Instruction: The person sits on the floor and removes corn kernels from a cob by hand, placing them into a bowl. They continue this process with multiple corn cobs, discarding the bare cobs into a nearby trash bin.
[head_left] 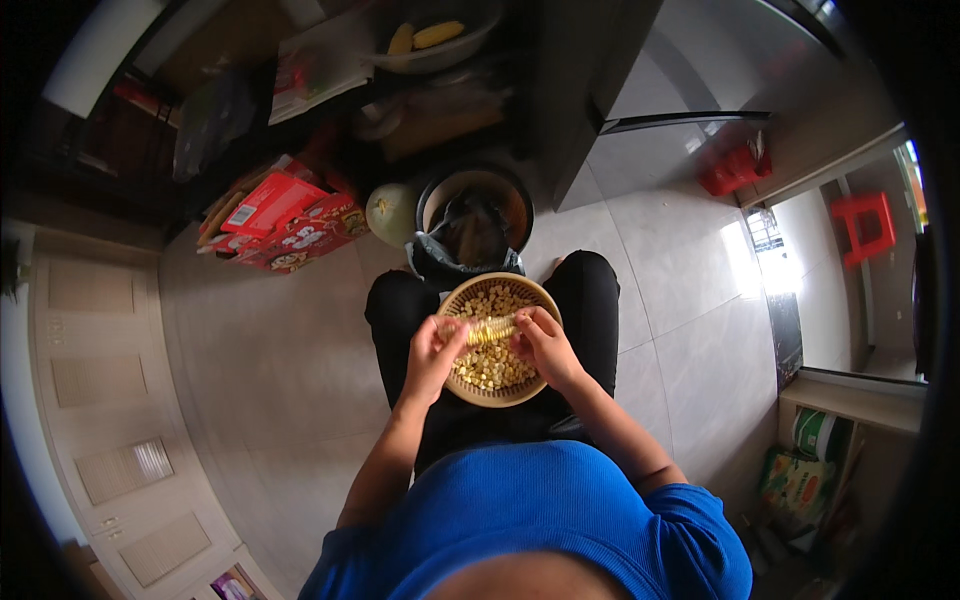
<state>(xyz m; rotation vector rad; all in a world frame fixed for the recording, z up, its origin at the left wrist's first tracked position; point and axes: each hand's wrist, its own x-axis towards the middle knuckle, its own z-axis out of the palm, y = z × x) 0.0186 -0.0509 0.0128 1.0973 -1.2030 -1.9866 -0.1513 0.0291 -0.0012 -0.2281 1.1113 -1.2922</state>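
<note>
Left hand (432,350) and right hand (543,345), both bare, meet from either side in the head view over a round tan plastic basket (503,400) set in the lap between two black-trousered legs (590,305). Between them, level across the basket, lies a pale yellow-and-white corn cob (490,331). Left fingers are curled at its left end, somewhat blurred; right thumb and fingers pinch its right end. Below it, loose cream-yellow kernels (494,374) cover much of the basket's bottom.

The cob should be light and stiff, unlikely to bend, with a ridged surface that probably grips well, though loosened kernels may roll under a thumb. Its ends look like the best holds, leaving the middle rows free; single kernels seem small and easily scattered beyond the rim.

Just past the basket stands a round dark bin lined with a black plastic bag (452,262), beside a pale green round melon (391,214) and a red printed cardboard box (290,222). Farther off, a clear bowl (440,58) holds more yellow cobs (438,35).
</note>
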